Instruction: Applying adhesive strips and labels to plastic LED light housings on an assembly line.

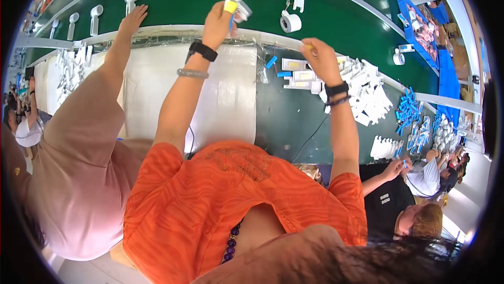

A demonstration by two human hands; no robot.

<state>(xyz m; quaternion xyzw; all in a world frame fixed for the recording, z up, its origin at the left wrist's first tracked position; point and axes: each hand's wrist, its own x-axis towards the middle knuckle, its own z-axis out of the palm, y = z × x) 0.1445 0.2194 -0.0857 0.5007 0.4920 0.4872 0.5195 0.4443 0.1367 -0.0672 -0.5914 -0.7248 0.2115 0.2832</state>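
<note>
Over the near edge of the long, smooth green work surface (344, 29), the person's left hand (215, 25) is raised with its fingers bent closed, grasping a small white-and-grey plastic assembly (241, 11). Bright yellow and blue patches show at the fingertips; whether they belong to the held part cannot be told. The assembly is on the far side of the fingers and partly hidden by them.

The person's right hand (321, 62) is half curled, thumb and forefinger drawn close together, above the near rail. A small yellow spot shows at the fingertips; whether the hand grips anything cannot be told. Nearest to it are several white rectangular plastic housings with yellowish panels (303, 77), laid in a stepped row, and beside them a heap of loose white plastic shells (367, 95).

Beyond the two hands, a white round-headed plastic unit (290, 22) lies on the green surface, a flat white plastic strip (298, 0) near it. Further right is a pile of blue cylinders (408, 109). At left, a co-worker's hand (135, 17), fingers extended, is just beside a white plastic device with a round head and straight handle (132, 1).
</note>
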